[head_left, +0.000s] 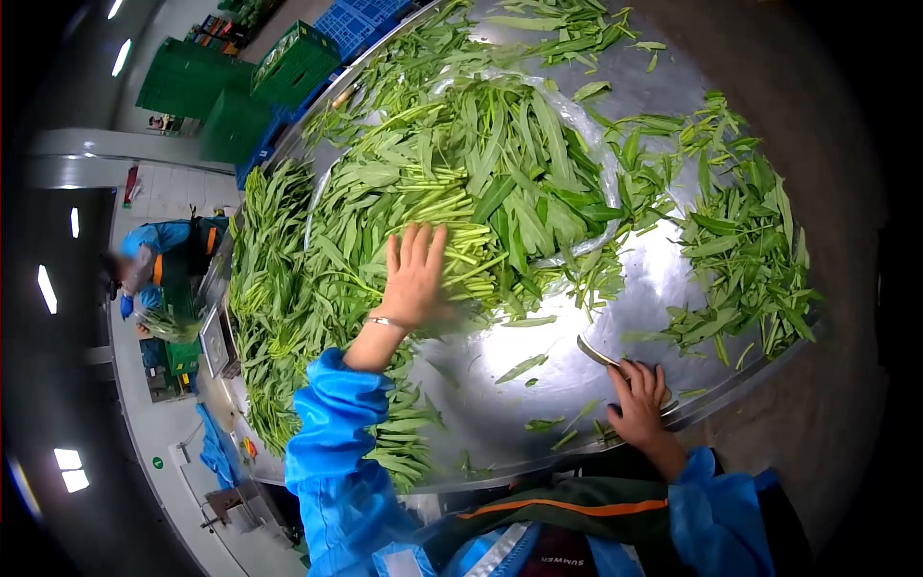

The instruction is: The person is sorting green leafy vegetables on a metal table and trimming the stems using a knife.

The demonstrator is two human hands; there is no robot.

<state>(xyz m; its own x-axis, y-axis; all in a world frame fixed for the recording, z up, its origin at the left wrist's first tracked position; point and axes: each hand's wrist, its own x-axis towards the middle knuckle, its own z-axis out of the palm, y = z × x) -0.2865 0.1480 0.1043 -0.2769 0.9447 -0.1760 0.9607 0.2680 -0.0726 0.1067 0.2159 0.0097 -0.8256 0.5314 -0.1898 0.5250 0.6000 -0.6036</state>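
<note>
My left hand [415,279], with a bracelet at the wrist, lies with fingers spread at the cut stem ends of a big pile of leafy green vegetables [370,207]. Pale stems [457,207] show right by its fingertips. At the lower right, near the table's front edge, my right hand [638,399] is closed around the handle of a knife. The knife's curved blade [596,352] points up and to the left over the metal table [481,361]. A clear plastic sheet [582,120] shows around part of the pile.
Loose leaves [745,231] lie along the table's right side. Another knife with a wooden handle [343,97] rests at the upper left. Green crates [296,65] and blue crates [351,29] stand beyond the table. A person in blue [165,238] bends over vegetables at the far left.
</note>
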